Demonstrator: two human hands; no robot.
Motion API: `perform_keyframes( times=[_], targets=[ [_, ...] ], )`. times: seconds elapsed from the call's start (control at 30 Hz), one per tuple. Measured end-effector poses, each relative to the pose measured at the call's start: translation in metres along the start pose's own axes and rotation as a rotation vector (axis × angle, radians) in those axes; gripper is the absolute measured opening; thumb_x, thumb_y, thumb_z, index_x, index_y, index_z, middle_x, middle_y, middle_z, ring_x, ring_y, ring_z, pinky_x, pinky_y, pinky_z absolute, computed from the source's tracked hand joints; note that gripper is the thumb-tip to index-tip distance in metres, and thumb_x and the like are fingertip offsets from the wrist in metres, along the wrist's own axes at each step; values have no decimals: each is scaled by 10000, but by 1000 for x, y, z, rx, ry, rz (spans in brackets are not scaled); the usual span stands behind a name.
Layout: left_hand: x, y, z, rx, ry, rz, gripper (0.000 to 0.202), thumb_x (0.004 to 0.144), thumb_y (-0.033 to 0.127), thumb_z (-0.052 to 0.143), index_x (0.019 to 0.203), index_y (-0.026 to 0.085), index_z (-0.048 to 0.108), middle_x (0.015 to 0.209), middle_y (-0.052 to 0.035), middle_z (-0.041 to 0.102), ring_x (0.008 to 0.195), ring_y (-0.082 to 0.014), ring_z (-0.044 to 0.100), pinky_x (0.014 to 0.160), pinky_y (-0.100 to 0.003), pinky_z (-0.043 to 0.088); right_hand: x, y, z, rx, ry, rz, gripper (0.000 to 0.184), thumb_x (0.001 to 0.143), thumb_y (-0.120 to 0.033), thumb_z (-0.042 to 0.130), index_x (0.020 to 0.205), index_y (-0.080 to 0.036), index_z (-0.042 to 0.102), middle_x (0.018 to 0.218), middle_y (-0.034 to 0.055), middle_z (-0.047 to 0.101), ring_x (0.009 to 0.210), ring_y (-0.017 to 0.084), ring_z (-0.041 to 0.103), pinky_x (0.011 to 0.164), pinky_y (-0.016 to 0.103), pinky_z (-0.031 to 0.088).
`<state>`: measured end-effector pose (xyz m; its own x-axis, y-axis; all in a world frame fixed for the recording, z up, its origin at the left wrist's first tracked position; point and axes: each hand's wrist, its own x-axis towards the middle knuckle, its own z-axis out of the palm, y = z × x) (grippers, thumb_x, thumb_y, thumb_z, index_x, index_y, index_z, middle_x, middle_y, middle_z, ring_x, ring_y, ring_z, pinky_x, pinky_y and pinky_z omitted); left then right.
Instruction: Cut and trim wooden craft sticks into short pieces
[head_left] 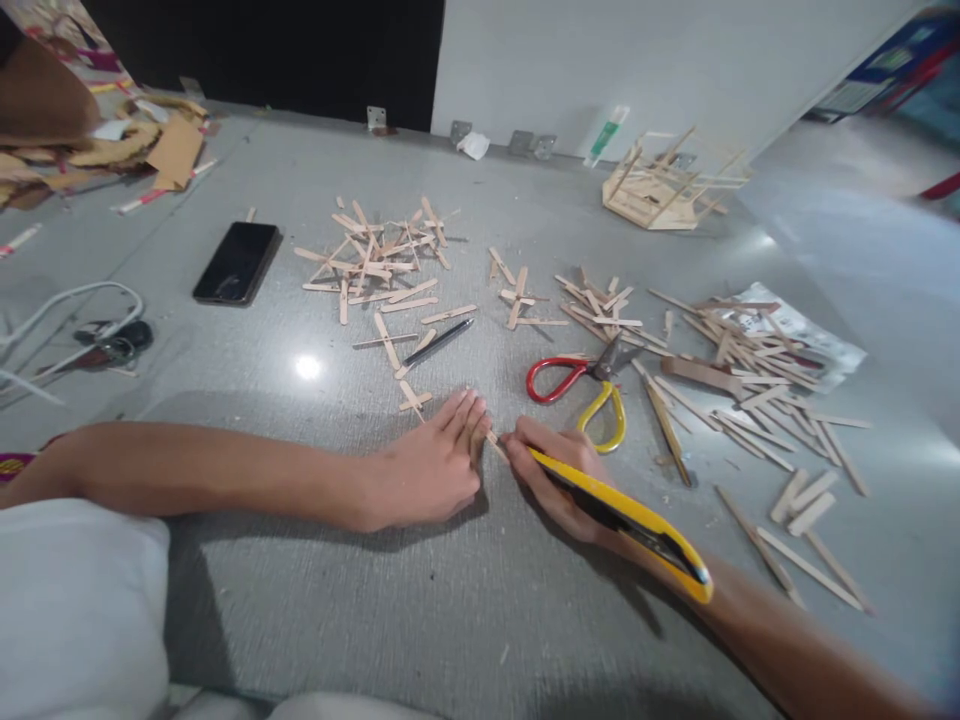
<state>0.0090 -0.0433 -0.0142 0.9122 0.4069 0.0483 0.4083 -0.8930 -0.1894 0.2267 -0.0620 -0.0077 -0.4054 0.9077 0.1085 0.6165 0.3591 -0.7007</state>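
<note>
My right hand (555, 485) is wrapped round a yellow and black utility knife (637, 525), its front end pointing toward my left hand. A short piece of wooden craft stick (495, 447) lies on the table between the hands. The fingers of my left hand (435, 465) press down together at the far end of this stick, partly hiding it. The knife's tip is at the stick, near my right fingertips; whether it cuts into the wood cannot be made out. Just beyond my right hand lie scissors (602, 370) with one red and one yellow handle.
Loose craft sticks (375, 255) are scattered across the grey table (337, 610), with more sticks (780, 400) at right. A black pen (439, 342), a phone (236, 262) and a white cable (75, 292) lie farther left. A stick-built frame (660, 195) stands near the back wall.
</note>
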Motion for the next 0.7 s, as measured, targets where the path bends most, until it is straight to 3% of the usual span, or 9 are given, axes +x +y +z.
perform_keyframes(
  times=[0.13,0.23,0.4,0.53,0.7],
  targets=[
    [0,0,-2,11,-7,19,562,1025,240,479,1442,-132,544,1505,-348,546,1500,-432,470,1296,-570,281,-1,0,1,18,20,17,346,1071,-349,469,741,-265,410,554,-66,445,457,120,435,518,278,342],
    [-2,-1,-4,-8,4,4,570,1036,255,476,1445,-138,532,1516,-348,536,1508,-435,458,1282,-562,292,-1,-1,1,123,43,63,405,1084,-434,450,717,-262,446,542,-45,521,455,127,477,514,285,373],
    [-3,-6,-8,-122,7,-103,626,1049,341,512,1495,-98,493,1576,-347,472,1498,-476,452,1215,-616,351,1,-1,1,454,58,215,462,1058,-625,476,791,-251,519,532,-43,609,377,116,502,426,262,384],
    [-2,-8,-4,-115,76,-208,571,1054,253,492,1494,-110,463,1575,-375,453,1443,-475,510,1126,-577,442,2,-3,0,576,60,288,456,1019,-659,545,840,-240,528,575,-26,649,385,119,558,374,228,363],
    [-1,-11,8,-151,177,-195,526,1059,194,463,1520,-55,420,1554,-328,509,1447,-413,518,1183,-533,416,0,-3,-1,675,228,325,455,978,-675,603,861,-238,550,543,-46,623,315,104,494,317,215,350]
  ],
)
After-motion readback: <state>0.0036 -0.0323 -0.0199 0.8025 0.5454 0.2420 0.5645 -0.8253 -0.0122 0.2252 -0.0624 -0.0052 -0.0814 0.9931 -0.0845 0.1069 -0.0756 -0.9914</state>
